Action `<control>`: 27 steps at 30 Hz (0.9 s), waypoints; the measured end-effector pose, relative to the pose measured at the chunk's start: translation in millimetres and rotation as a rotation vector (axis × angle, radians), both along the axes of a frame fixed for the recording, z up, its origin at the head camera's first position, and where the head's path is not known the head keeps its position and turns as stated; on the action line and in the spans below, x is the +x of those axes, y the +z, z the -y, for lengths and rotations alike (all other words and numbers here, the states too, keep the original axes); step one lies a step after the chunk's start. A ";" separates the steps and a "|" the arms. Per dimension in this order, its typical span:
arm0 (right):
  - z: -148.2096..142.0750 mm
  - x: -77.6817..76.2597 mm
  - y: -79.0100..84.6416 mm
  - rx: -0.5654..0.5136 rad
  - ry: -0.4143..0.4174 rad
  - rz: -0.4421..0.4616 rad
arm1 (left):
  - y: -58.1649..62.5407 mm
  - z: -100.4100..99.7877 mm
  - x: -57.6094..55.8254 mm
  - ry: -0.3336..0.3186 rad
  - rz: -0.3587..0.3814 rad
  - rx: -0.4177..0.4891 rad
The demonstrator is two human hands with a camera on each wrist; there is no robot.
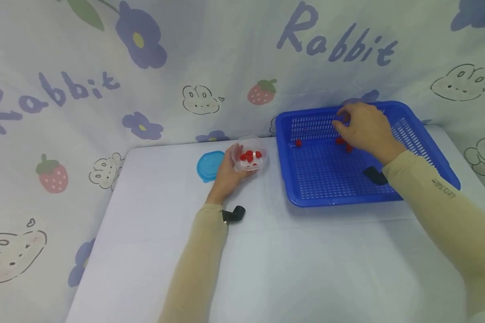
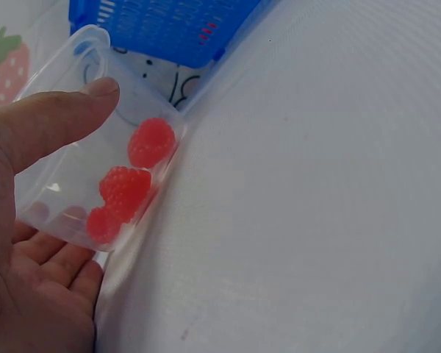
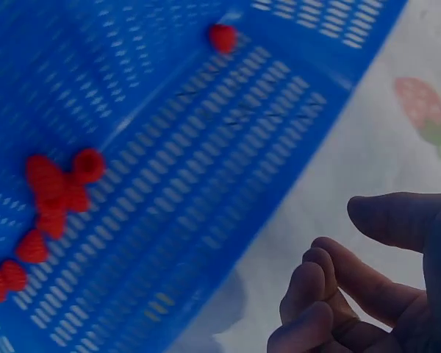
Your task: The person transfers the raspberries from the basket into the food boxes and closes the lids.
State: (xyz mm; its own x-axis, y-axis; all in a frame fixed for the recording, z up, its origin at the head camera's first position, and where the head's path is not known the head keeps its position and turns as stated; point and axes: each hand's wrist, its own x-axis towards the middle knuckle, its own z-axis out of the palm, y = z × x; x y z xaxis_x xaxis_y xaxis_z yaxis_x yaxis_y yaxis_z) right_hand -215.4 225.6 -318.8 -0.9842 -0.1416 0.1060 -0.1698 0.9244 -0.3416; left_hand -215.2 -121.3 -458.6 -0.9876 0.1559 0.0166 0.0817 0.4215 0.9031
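My left hand (image 1: 226, 172) holds a clear plastic container (image 1: 262, 146), thumb on one side and fingers around the other. Several red raspberries (image 2: 126, 190) lie in the container, which stands on the white table. Over the blue basket (image 1: 284, 179) hovers my right hand (image 1: 365, 128), its thumb and bent fingers apart, with nothing between them in the right wrist view. More raspberries (image 3: 51, 191) lie bunched along one inner side of the basket, partly hidden by the right hand in the head view. A single raspberry (image 3: 222, 38) sits away from them near a corner.
A light blue lid (image 1: 210, 166) lies on the white table (image 1: 157, 224) just left of the container. Behind the table hangs a patterned cloth (image 1: 226, 54) with rabbits, flowers and strawberries. The basket's raised rim (image 1: 347, 204) stands between the table front and the raspberries.
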 end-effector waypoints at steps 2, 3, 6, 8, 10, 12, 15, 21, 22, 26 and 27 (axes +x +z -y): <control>-2.9 -3.7 -2.9 0.018 -0.008 0.039 | 4.4 0.0 1.9 -0.010 -0.004 0.015; -4.0 -5.4 -4.2 0.023 -0.009 0.056 | 4.2 0.5 1.5 -0.012 -0.008 0.020; -9.2 -11.6 -9.4 0.038 -0.019 0.099 | 4.3 0.6 1.4 -0.012 -0.014 0.025; -13.3 -15.5 -13.3 0.051 -0.030 0.132 | 4.7 -0.1 1.9 -0.010 -0.011 0.019; -17.3 -18.6 -17.2 0.065 -0.042 0.159 | 0.0 0.3 0.2 -0.008 -0.018 0.019; -20.1 -20.3 -20.3 0.078 -0.052 0.185 | -0.1 0.1 0.8 -0.011 -0.018 0.022; -22.3 -21.7 -22.8 0.098 -0.061 0.213 | 0.1 0.5 1.4 -0.011 -0.005 0.023; -28.8 -22.4 -27.7 0.150 -0.047 0.328 | 0.3 1.1 1.5 -0.012 0.007 0.014; -30.4 -22.7 -28.7 0.161 -0.044 0.348 | 0.1 1.2 1.5 -0.011 0.005 0.014; -36.2 -24.9 -32.6 0.201 -0.048 0.412 | -0.4 1.0 1.4 -0.007 0.005 0.017; -37.4 -25.6 -33.5 0.208 -0.048 0.430 | -0.4 0.9 1.4 -0.006 0.006 0.017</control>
